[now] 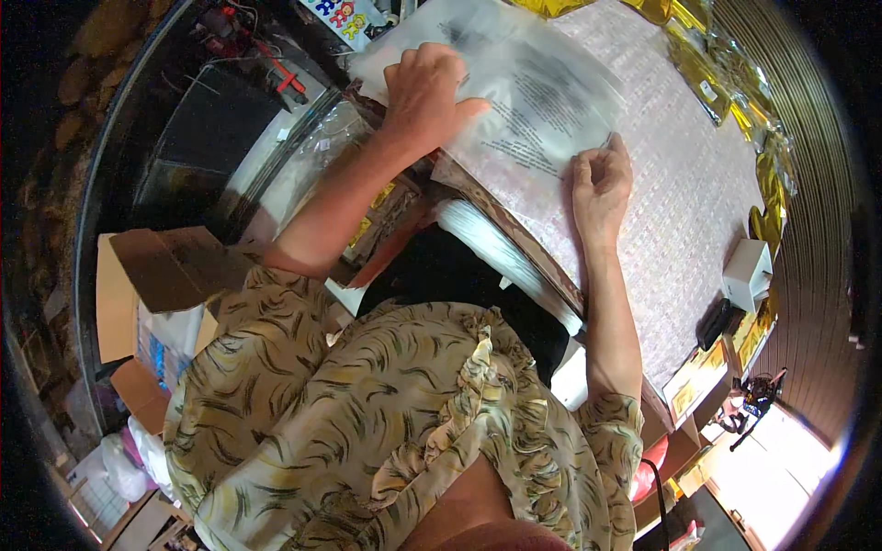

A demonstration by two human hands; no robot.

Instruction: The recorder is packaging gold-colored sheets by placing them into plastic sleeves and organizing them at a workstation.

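On my remote feed, left hand [425, 96] rests loosely open on the clear bag [542, 96] between both hands, right hand [604, 181] pinching its edge; likely a flattening step, next calling for even tension.

Left hand [427, 99] on translucent bag [542, 103]

Room to pass lies across the tabletop [684, 184], right of the plastic bag [542, 96]; gold foil [695, 78] and a white box [748, 273] obstruct its right edge.
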